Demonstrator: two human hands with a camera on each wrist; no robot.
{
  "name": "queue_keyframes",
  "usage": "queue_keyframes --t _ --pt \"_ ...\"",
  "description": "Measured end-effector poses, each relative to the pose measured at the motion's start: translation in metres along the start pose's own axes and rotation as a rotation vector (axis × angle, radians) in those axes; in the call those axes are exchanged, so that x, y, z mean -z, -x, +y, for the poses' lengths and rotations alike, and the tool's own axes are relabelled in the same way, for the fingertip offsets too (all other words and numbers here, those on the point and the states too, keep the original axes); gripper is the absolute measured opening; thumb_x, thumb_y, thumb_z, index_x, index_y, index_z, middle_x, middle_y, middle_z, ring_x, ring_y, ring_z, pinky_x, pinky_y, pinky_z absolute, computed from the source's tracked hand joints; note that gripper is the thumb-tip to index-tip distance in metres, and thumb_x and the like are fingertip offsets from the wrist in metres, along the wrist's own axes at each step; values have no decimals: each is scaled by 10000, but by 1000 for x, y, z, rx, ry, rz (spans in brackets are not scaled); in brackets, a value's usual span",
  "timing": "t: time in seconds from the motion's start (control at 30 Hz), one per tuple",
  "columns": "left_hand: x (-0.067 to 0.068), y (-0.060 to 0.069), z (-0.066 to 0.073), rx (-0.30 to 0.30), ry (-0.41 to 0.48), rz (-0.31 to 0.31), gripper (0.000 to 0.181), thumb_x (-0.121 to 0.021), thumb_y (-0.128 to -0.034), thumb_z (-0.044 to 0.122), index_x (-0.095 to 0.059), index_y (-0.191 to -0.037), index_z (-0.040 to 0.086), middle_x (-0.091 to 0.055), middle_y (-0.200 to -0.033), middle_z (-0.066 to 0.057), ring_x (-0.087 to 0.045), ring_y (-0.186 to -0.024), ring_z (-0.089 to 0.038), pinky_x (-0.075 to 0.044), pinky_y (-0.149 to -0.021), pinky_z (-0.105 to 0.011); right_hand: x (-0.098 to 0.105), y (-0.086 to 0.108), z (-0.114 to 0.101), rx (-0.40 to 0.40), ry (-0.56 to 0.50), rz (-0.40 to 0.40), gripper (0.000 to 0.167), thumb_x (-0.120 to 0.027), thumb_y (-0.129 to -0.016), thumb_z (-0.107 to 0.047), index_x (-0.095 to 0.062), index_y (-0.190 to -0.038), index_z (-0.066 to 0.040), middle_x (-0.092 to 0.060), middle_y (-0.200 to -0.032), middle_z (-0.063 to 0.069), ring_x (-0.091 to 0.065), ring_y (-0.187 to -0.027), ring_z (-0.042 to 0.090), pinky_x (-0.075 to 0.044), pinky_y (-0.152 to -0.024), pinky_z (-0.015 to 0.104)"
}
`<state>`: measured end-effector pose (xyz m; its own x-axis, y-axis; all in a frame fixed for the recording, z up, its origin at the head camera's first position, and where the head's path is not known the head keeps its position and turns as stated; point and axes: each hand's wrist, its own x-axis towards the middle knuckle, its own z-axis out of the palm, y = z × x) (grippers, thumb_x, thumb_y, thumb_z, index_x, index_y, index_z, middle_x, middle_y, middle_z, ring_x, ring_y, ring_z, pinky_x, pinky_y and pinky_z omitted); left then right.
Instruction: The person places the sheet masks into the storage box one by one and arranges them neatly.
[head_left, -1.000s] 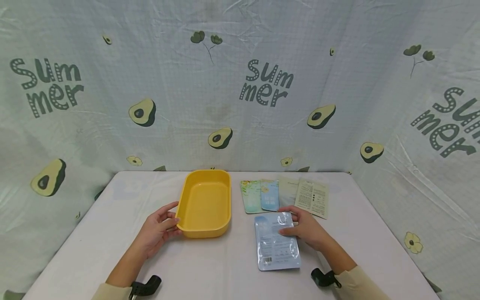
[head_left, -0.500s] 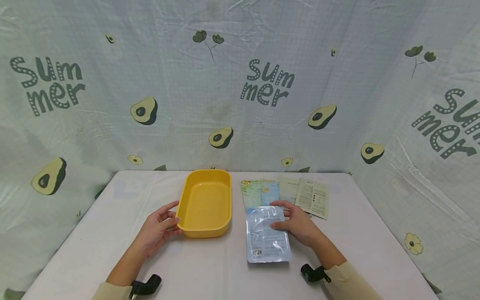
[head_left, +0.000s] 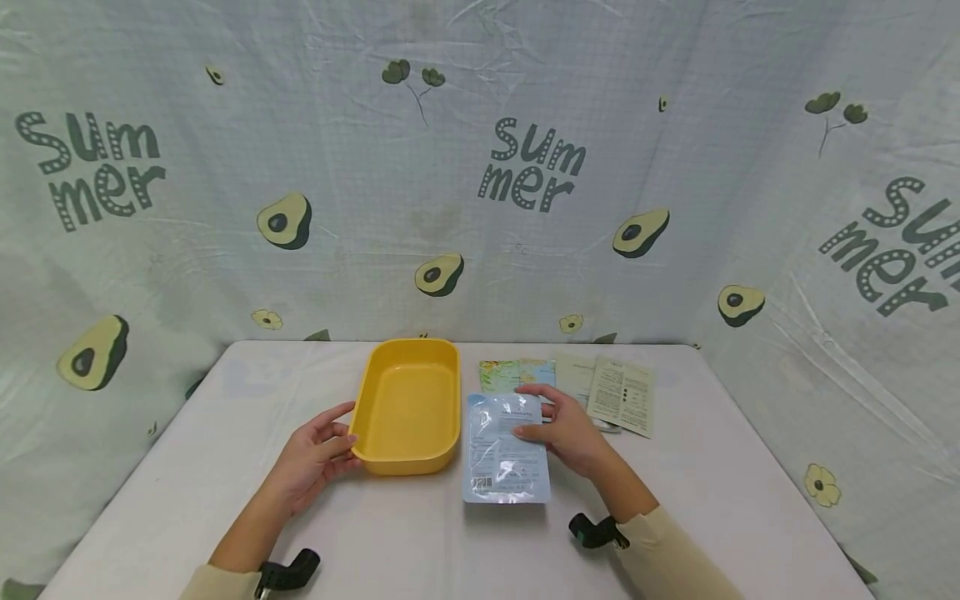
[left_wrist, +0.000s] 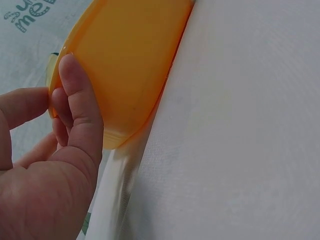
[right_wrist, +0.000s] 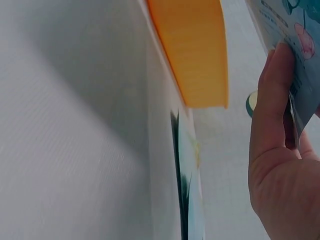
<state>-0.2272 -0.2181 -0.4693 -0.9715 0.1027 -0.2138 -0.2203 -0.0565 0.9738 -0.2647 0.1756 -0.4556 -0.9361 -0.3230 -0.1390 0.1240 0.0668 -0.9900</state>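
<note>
The left hand (head_left: 315, 458) pinches the rim of a yellow tray (head_left: 408, 408) on the bench (head_left: 390, 542), its inner floor in plain view. The right hand (head_left: 570, 433) grips a blue packet (head_left: 504, 467), raised just right of the tray.

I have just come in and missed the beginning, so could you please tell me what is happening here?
A person's left hand holds the near left rim of a yellow tray that stands on the white table. The right hand holds a light blue packet in the air, just right of the tray. Behind it, several flat printed pieces lie on the table, some partly hidden by the packet and hand.
</note>
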Motion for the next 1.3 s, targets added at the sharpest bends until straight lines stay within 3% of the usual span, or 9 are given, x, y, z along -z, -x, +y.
queue_keyframes --t 0.4,0.77,1.3 --pt "2 -1 0 -8 14 -26 702 -617 -1010 79 -268 -1619 106 -574 -1037 -1 -683 -843 -154 -621 -819 -285 -26 -26 -10 11 -50 40 694 -788 -856 1 -499 -1471 -138 -666 -1280 189 -706 -992 244 -625 -847 369" --pt "2 -2 -1 -7 30 -41 698 -604 -1009 53 -260 -1616 89 -578 -1019 10 -681 -844 -152 -621 -817 -287 -52 -52 -15 13 -27 36 686 -805 -852 -25 -520 -1461 -158 -687 -1266 166 -715 -992 272 -623 -862 404" --pt "2 -2 0 5 -3 -12 705 -615 -1012 88 -263 -1622 113 -572 -1041 -7 -677 -874 -169 -619 -827 -288 -87 -81 -21 28 -27 42 625 -833 -835 -64 -572 -1394 -164 -737 -1173 119 -745 -936 282 -630 -832 386"
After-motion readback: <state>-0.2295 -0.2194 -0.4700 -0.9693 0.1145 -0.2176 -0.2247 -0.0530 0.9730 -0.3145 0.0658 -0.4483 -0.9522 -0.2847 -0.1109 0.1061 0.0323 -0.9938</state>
